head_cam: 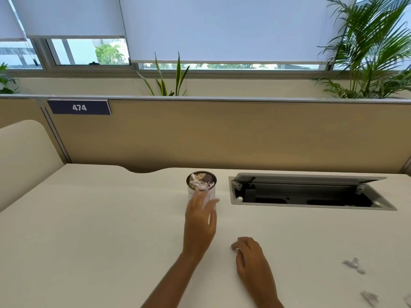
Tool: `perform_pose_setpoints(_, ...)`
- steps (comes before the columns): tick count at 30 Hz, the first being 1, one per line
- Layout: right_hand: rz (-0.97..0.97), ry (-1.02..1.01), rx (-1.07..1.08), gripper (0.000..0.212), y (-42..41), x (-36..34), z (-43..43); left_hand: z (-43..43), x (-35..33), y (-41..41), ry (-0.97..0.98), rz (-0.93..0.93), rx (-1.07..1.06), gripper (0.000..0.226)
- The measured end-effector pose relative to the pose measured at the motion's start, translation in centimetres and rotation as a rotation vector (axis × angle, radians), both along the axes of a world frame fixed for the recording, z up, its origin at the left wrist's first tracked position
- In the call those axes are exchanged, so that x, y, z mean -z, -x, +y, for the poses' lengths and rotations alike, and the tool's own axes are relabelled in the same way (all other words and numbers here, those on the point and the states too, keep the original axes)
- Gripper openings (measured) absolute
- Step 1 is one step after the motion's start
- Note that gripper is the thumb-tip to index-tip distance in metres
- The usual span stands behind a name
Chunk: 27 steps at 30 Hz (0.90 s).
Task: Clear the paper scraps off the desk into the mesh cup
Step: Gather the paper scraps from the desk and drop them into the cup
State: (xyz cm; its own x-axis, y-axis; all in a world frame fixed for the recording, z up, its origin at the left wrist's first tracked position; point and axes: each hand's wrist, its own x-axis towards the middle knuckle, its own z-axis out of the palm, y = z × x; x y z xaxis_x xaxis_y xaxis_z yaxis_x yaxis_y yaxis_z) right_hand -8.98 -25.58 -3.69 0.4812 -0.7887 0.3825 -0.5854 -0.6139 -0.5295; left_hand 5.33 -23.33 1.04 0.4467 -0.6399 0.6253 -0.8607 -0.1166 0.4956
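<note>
The mesh cup [209, 177] stands near the back middle of the cream desk [93, 230], with crumpled white paper [198, 183] piled inside it. My left hand [200, 223] hovers just in front of the cup, blurred, fingers spread and holding nothing. My right hand [250, 254] rests lower on the desk with its fingers curled down; I cannot tell if anything lies under them. Small paper scraps [354, 264] lie at the right of the desk, and more scraps [370, 297] lie near the lower right corner.
An open cable hatch [311, 192] with its lid tilted up is sunk into the desk right of the cup. A tan partition [222, 134] bearing a "474" label [79, 107] closes the back. Plants stand behind it.
</note>
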Motion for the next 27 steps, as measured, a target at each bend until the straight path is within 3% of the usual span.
perform_pose_setpoints(3, 0.067, 0.022, -0.001, 0.034, 3.9, -1.2, 2.1, 3.5, 2.2, 7.0, -0.189, -0.086, 0.082, 0.038)
perform_pose_setpoints(5, 0.112, 0.086, 0.026, 0.033, 4.3, -1.5, 2.3, 4.1, 3.5, 8.9, -0.332, -0.085, 0.027, 0.041)
perform_pose_setpoints(8, 0.201, 0.176, 0.110, 0.010, 6.1, -1.8, 2.7, 4.7, 3.4, 11.7, -0.480, -0.080, 0.021, 0.023)
perform_pose_setpoints(10, 0.264, 0.165, 0.147, 0.030, 8.5, -1.7, 3.1, 5.6, 3.0, 14.4, -0.622, -0.087, 0.131, 0.038)
perform_pose_setpoints(14, 0.347, 0.132, 0.273, 0.043, 13.4, -1.7, 2.8, 6.3, 3.5, 19.0, -0.657, -0.164, 0.162, 0.055)
perform_pose_setpoints(16, 0.359, 0.111, 0.346, 0.045, 15.9, -1.7, 2.4, 6.1, 3.9, 21.1, -0.618, -0.206, 0.175, 0.082)
perform_pose_setpoints(18, 0.359, 0.115, 0.422, 0.046, 18.3, -1.8, 2.0, 5.8, 3.8, 22.8, -0.582, -0.224, 0.143, 0.089)
perform_pose_setpoints(24, 0.431, -0.049, 0.515, 0.052, 25.5, -3.7, 1.3, 4.2, 4.2, 26.3, -0.650, -0.233, 0.164, 0.086)
perform_pose_setpoints(27, 0.464, -0.191, 0.584, 0.049, 28.1, -3.6, 0.1, 3.1, 3.7, 27.7, -0.733, -0.211, 0.247, 0.047)
